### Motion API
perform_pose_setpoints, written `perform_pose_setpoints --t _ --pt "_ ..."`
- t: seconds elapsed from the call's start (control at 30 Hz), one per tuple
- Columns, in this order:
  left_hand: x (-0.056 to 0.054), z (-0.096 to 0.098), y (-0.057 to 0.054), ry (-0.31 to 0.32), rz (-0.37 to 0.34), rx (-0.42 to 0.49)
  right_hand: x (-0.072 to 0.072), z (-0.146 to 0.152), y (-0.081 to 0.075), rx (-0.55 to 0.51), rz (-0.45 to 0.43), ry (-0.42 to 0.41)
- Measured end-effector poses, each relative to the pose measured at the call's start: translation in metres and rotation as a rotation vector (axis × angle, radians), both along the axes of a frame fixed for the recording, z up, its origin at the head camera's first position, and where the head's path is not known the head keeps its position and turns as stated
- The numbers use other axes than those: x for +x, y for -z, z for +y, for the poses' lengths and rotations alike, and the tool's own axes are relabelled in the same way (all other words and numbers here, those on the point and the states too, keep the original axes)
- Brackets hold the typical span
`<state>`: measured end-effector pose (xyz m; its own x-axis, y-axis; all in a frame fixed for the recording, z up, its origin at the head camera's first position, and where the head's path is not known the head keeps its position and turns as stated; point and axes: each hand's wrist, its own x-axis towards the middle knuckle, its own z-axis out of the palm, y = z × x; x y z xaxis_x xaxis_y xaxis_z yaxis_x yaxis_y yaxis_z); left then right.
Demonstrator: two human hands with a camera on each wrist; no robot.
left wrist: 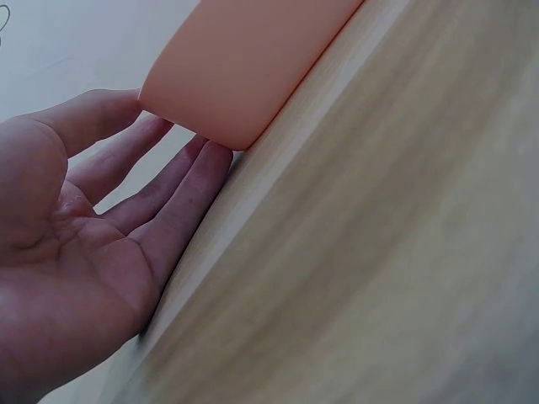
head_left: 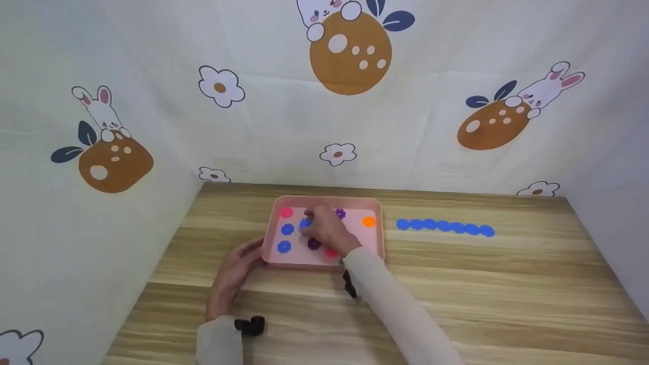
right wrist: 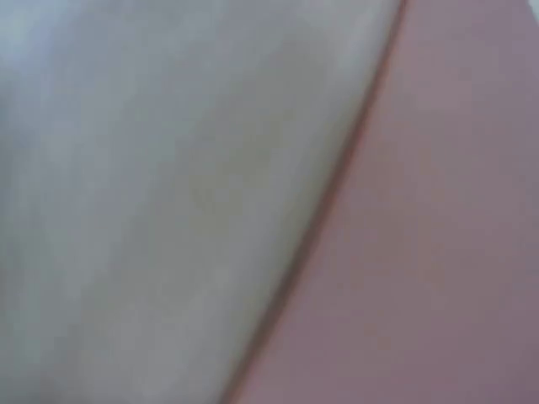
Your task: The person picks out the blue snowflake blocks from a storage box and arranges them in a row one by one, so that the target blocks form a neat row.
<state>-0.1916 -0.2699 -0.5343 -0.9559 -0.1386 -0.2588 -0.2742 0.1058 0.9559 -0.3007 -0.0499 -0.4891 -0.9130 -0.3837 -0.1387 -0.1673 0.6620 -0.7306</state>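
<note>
A cream sleeve (head_left: 219, 340) fronts the left hand (head_left: 234, 268), fingers extended against the near left corner of the pink tray (head_left: 299, 265); inside, the right hand (head_left: 329, 229) pinches a blue disc (head_left: 304, 223).

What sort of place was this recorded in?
Probably a small tabletop recording booth: what looks like rabbit-printed fabric surrounds a wood-grain table on three sides, with a pink tray of flower-shaped pieces.

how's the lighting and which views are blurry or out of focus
Head view: soft, fairly even light, with the pink tray and row of blue pieces readable, right hand slightly soft; left wrist view: dimmer, left hand fairly clear, wooden tabletop softer; right wrist view: badly blurred, fine detail lost.
</note>
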Motion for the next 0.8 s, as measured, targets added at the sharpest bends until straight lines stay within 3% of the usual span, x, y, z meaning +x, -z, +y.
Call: perform_pose_setpoints --t 0.37,0.8 --pt "-0.003 -0.001 -0.001 0.004 0.041 0.011 0.004 0.033 -0.025 -0.002 0.165 -0.107" --pt "-0.002 0.000 -0.002 0.014 0.028 0.015 0.012 0.095 -0.025 -0.037 0.277 -0.143"
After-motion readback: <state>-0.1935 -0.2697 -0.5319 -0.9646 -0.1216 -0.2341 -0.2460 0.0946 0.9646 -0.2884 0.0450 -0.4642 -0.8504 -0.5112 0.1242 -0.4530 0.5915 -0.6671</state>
